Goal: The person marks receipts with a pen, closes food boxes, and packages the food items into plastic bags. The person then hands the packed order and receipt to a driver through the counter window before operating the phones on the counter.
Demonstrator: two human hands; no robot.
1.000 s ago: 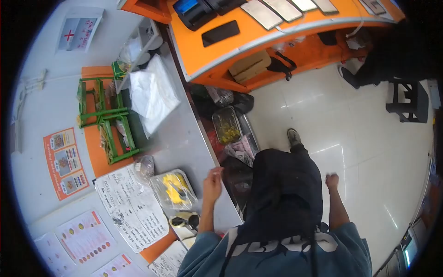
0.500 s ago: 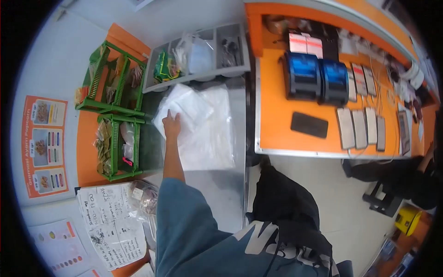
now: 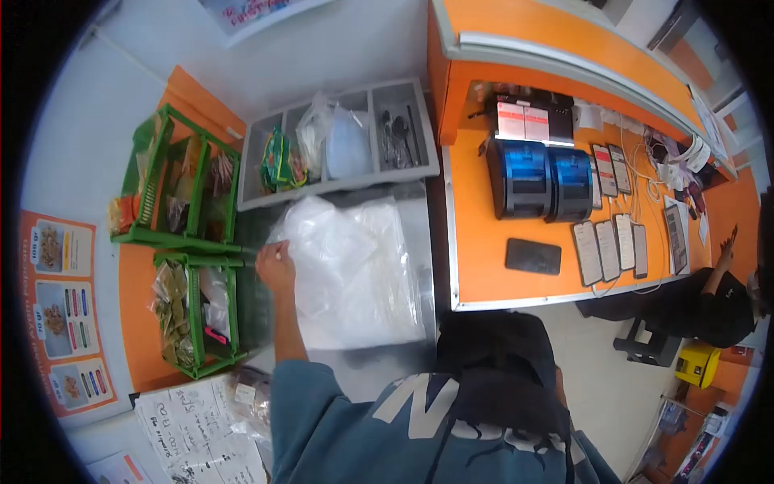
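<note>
My left hand (image 3: pixel 276 264) is at the left edge of a pile of clear plastic bags (image 3: pixel 355 270) on a metal counter (image 3: pixel 427 234). Its fingers are curled together and seem to pinch the edge of the top bag (image 3: pixel 318 234), though the fingertips are partly hidden. The top bag lies loose and crumpled over the flatter ones. My right hand is out of view, and a black bag or cloth (image 3: pixel 496 363) covers the front of my body on that side.
A grey divided tray (image 3: pixel 339 189) holds packets and black spoons behind the bags. Green baskets (image 3: pixel 193 250) with sachets stand left. To the right, an orange desk (image 3: pixel 484 290) carries black-and-blue devices (image 3: pixel 524 181) and several phones (image 3: pixel 534 256). Another person (image 3: pixel 701 306) is at far right.
My left hand has moved from on top of the bags to their left edge, and its fingers have curled in. The view has tilted, so everything sits lower.
</note>
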